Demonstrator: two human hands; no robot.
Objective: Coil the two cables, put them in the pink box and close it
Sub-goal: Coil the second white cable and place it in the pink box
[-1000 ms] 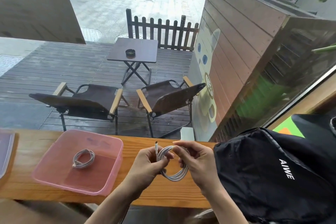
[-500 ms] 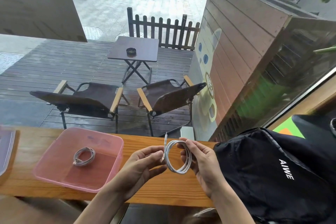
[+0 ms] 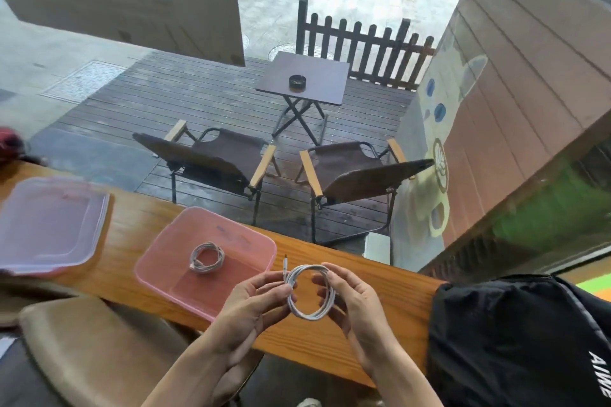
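A white cable (image 3: 309, 291) wound into a round coil is held upright above the wooden counter (image 3: 380, 291), one plug end sticking up at its left. My left hand (image 3: 254, 304) pinches the coil's left side and my right hand (image 3: 350, 301) grips its right side. Just left of my hands stands the open pink box (image 3: 172, 258), and a second coiled cable (image 3: 206, 257) lies flat on its floor. The box's clear lid (image 3: 49, 225) lies flat on the counter further left.
A black backpack (image 3: 515, 340) fills the counter's right end, close to my right hand. A brown padded stool (image 3: 99, 350) stands below the counter at the left. A window runs along the counter's far edge, with chairs and a small table outside.
The view swung left and down, bringing the lid and stool into sight. My hands with the coil have moved closer to the pink box. The coil looks round and finished.
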